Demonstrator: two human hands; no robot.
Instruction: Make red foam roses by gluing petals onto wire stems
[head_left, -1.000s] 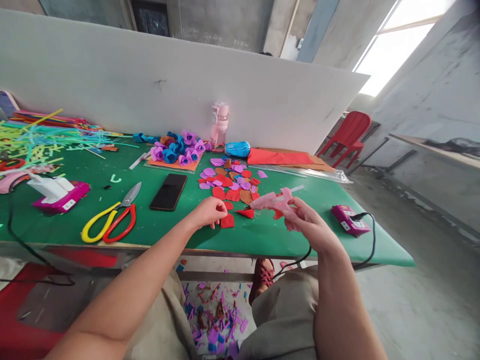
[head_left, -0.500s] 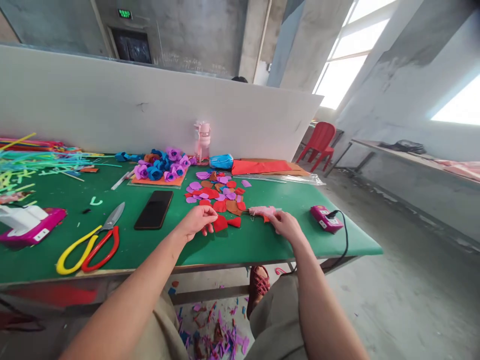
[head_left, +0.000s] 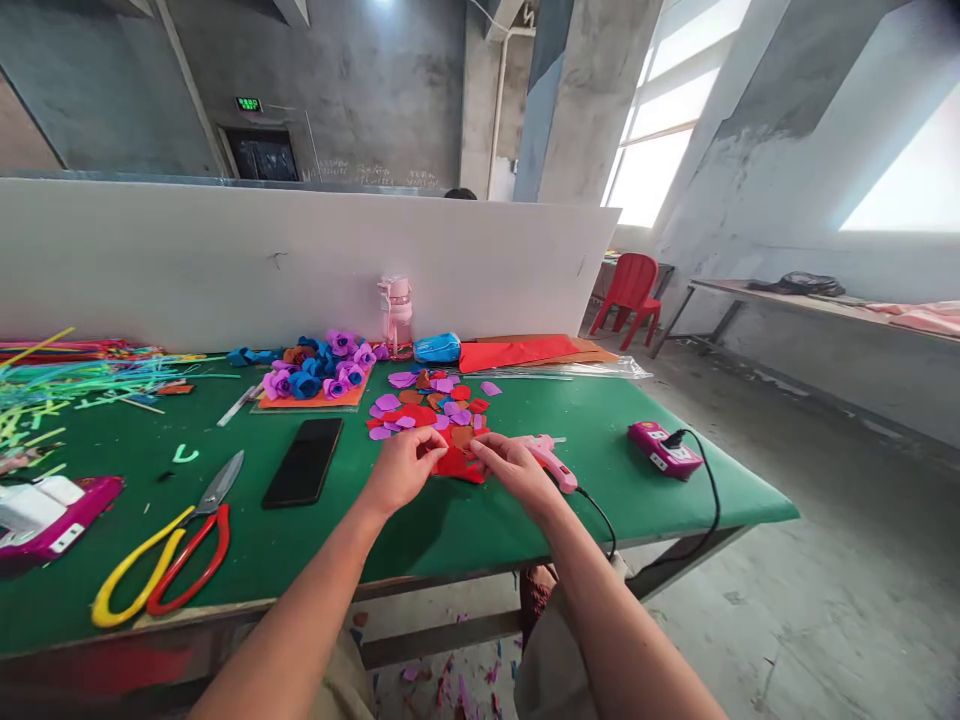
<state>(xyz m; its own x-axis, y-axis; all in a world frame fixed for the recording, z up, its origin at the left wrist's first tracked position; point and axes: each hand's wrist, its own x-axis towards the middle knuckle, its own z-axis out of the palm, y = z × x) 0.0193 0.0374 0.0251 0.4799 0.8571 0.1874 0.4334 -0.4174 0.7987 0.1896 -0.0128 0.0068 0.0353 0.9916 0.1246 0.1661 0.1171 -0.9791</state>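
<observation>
Red paper petals lie left of the pink plastic glue gun, handy for the narrowly pinched left hand and right hand; contents unclear.

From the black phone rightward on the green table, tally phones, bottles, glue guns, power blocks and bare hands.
Black rectangular phone: 1
Pink drink bottle: 1
Pink glue gun: 1
Magenta power block: 1
Bare hands: 2
Total: 6

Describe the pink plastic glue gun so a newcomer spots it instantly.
Find the green-topped table, then the person's right hand. Right of that hand lies the pink plastic glue gun. Unlike the boxy magenta power block farther right, it is paler, with a black cord leaving its handle.
</observation>
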